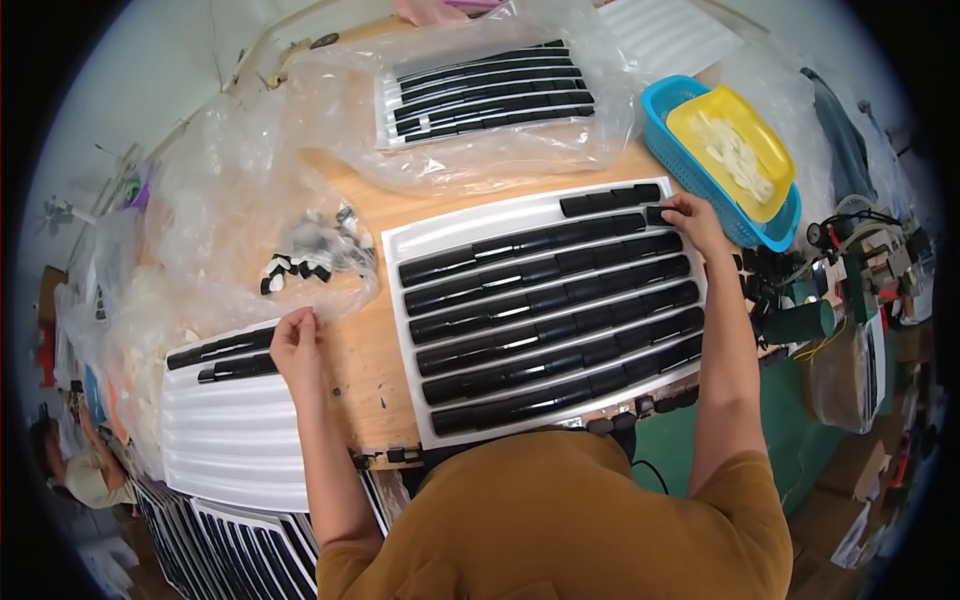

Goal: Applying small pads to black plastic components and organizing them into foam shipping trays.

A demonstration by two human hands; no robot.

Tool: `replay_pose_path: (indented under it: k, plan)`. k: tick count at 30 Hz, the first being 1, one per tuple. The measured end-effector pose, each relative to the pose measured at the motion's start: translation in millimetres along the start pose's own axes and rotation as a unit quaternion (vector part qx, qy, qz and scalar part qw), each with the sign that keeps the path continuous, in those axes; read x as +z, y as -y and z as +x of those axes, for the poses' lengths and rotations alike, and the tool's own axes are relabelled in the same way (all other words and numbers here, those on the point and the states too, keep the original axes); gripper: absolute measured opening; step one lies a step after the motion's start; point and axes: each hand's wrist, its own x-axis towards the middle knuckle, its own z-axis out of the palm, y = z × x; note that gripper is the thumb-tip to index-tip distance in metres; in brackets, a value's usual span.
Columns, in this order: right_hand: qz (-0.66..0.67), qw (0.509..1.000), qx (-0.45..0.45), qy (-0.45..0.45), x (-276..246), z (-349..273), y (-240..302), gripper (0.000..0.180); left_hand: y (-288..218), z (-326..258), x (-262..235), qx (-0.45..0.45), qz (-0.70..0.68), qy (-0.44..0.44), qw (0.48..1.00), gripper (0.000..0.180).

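Observation:
A white ridged foam tray (pixel 480 222) lies in front of me, with glossy black rectangular pieces (pixel 545 270) set end to end in slightly curved rows. At its far right corner my right hand (pixel 692 222) pinches a small black piece (pixel 656 215) at the end of the second row from the far edge. My left hand (pixel 298 345) is closed, fingertips together, by the right edge of a second white tray (pixel 230 435). That tray holds two rows of black pieces (pixel 222 347) along its far side. What the left fingers hold, if anything, is hidden.
A clear plastic bag (pixel 325 255) of small black and white pieces lies at the left. Behind, another filled tray (pixel 490 95) sits in clear plastic. A blue basket (pixel 680 145) with a yellow tray (pixel 775 165) stands far right, near machine fittings (pixel 800 320).

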Motion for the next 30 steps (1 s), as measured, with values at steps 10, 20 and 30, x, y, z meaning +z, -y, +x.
replay_pose_path:
  k: [10,20,30]
  plan:
    - [-0.431,0.884,0.064,-0.169,38.3,-14.5,53.4,0.028,6.4,4.7,-0.7,-0.02,-0.015,0.005,1.0,0.011]
    - [-0.523,0.835,0.036,-0.165,71.1,-22.2,103.7,0.029,2.7,5.5,-8.7,-0.045,-0.001,-0.005,0.999,0.011]
    - [-0.371,0.895,-0.197,0.151,119.4,26.9,107.2,0.032,11.9,17.3,8.2,0.013,0.045,0.01,0.999,0.011]
